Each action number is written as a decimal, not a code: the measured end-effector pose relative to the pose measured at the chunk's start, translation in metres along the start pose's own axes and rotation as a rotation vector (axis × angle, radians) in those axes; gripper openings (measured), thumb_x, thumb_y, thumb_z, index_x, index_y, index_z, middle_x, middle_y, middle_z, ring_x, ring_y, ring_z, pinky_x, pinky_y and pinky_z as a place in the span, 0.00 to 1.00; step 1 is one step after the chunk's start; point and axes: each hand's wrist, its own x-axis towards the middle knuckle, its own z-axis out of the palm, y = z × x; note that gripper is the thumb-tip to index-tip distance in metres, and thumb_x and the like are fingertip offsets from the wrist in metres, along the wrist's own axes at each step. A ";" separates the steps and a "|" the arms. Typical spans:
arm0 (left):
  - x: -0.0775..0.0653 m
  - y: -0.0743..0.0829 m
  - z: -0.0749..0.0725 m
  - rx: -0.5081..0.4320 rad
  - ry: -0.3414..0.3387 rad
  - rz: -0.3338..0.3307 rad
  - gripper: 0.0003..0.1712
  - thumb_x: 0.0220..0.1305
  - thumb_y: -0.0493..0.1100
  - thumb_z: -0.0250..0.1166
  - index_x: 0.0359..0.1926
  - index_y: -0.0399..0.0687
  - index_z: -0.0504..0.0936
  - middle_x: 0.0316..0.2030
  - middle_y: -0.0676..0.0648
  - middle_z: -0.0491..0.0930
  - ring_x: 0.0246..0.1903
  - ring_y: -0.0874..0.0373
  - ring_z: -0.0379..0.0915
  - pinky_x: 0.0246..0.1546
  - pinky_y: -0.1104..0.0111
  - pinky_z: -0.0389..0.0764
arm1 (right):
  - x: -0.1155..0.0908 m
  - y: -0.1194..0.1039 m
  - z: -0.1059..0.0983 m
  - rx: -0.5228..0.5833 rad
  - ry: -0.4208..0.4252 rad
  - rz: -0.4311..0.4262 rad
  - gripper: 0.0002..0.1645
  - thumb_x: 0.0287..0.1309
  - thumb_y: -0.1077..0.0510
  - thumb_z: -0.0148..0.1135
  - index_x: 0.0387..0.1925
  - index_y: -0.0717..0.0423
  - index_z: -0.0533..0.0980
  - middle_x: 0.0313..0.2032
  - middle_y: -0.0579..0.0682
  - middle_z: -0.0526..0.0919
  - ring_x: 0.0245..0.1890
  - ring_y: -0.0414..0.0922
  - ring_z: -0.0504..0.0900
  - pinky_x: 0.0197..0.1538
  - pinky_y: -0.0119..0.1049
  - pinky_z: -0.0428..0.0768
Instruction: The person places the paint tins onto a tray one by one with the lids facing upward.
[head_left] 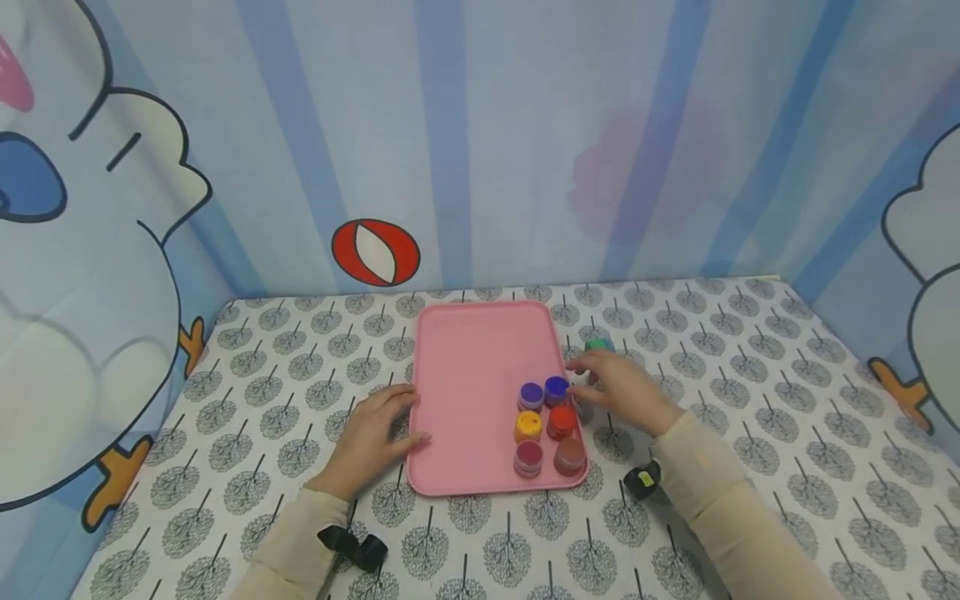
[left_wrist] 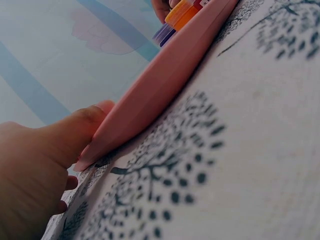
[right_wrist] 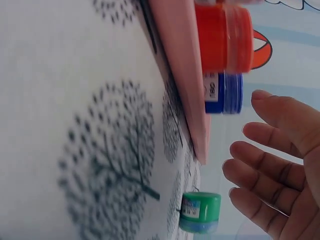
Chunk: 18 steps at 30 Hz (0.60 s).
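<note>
A pink tray [head_left: 468, 375] lies flat on the table. Its left rim is held by my left hand [head_left: 371, 433], the thumb over the edge. In the tray's lower right part stand small paint jars in two columns: purple [head_left: 531, 397], yellow-orange [head_left: 528, 427] and dark red [head_left: 528, 459], then blue [head_left: 556, 390], red [head_left: 561, 422] and brown [head_left: 570, 457]. Beside the blue jar hovers my right hand [head_left: 626, 390], its fingers loosely spread and holding nothing in the right wrist view. A green paint jar [right_wrist: 201, 212] stands outside the tray, partly hidden by that hand in the head view.
A white cloth with a tree print [head_left: 465, 542] covers the table. Behind it hangs a pale blue striped curtain [head_left: 510, 150] with cartoon figures. Both wrists wear black straps, on the left [head_left: 352, 546] and on the right [head_left: 642, 480].
</note>
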 end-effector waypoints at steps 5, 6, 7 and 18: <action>0.000 -0.001 0.000 0.003 -0.022 -0.018 0.36 0.49 0.61 0.64 0.56 0.50 0.71 0.61 0.51 0.67 0.61 0.52 0.61 0.62 0.51 0.62 | 0.000 0.008 -0.004 0.017 0.028 -0.002 0.23 0.52 0.49 0.61 0.50 0.53 0.74 0.43 0.51 0.80 0.39 0.45 0.79 0.43 0.41 0.80; 0.000 -0.001 0.000 0.004 -0.024 -0.021 0.36 0.49 0.61 0.64 0.56 0.50 0.71 0.61 0.52 0.67 0.61 0.52 0.62 0.62 0.51 0.62 | 0.000 0.009 -0.004 0.018 0.030 0.000 0.23 0.53 0.49 0.61 0.50 0.53 0.73 0.44 0.51 0.79 0.40 0.45 0.79 0.44 0.42 0.80; 0.000 -0.001 0.000 0.002 -0.023 -0.022 0.36 0.49 0.61 0.64 0.56 0.50 0.71 0.61 0.51 0.67 0.61 0.52 0.62 0.62 0.51 0.62 | 0.000 0.011 -0.005 0.016 0.035 0.002 0.23 0.53 0.50 0.61 0.50 0.53 0.73 0.44 0.52 0.79 0.40 0.46 0.79 0.44 0.43 0.80; -0.001 0.000 0.000 -0.016 -0.013 -0.015 0.35 0.48 0.61 0.64 0.55 0.49 0.72 0.60 0.52 0.67 0.60 0.53 0.62 0.62 0.51 0.62 | 0.004 0.031 -0.007 0.003 0.110 0.037 0.24 0.53 0.51 0.60 0.51 0.53 0.72 0.44 0.52 0.78 0.42 0.49 0.78 0.47 0.48 0.78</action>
